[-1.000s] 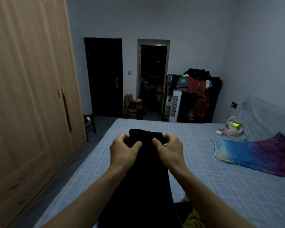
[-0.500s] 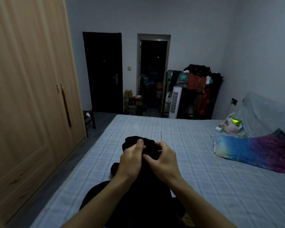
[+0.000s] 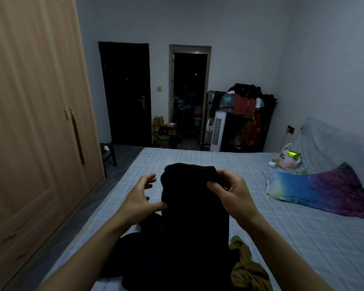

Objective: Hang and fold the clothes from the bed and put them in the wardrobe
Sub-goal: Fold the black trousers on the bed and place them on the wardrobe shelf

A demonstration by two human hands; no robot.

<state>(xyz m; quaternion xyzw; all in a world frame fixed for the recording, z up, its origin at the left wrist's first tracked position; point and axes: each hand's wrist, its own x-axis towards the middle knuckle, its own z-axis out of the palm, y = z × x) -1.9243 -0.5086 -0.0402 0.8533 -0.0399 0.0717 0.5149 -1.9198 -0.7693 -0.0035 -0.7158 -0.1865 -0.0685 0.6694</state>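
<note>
Your right hand (image 3: 232, 197) pinches the top edge of the black clothing (image 3: 194, 217), holding it up over the bed (image 3: 282, 238) so it hangs straight for folding. Your left hand (image 3: 140, 201) is open beside it, its thumb touching the cloth.

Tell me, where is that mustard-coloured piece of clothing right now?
In the head view, the mustard garment lies crumpled on the bed at the bottom, just right of the black garment and below the right forearm.
</note>
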